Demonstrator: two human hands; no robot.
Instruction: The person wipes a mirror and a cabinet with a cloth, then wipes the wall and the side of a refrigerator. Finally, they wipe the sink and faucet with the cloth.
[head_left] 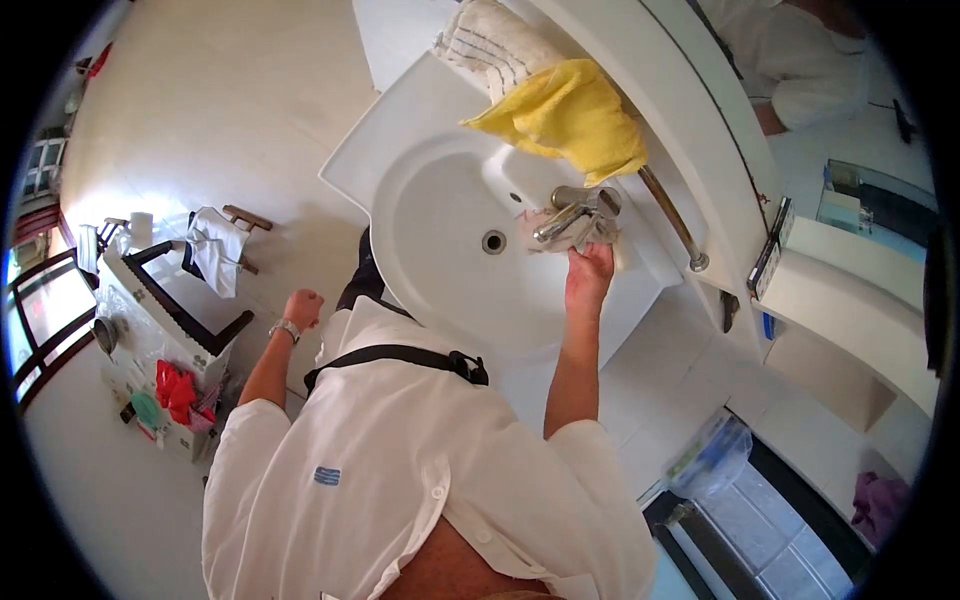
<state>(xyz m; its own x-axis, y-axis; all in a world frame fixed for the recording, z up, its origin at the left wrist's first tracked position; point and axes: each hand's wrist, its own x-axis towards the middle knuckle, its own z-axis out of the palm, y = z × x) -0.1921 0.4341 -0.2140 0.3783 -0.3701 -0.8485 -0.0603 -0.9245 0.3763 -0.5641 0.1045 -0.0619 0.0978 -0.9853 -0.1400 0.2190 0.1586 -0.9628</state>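
A white washbasin with a round drain lies in front of me. My right hand is at the base of the chrome faucet on the basin's right side. Its fingers are closed on a thin, pale cloth pressed against the faucet. Part of the cloth is hidden behind the metal and my fingers. Off to the basin's left, my left hand hangs with fingers curled and nothing visible in them, a watch on its wrist.
A yellow towel and a white striped towel hang over the basin's far edge, near a metal rail. To the left stand a wooden stool with white fabric and a cluttered table. A mirror cabinet rises at right.
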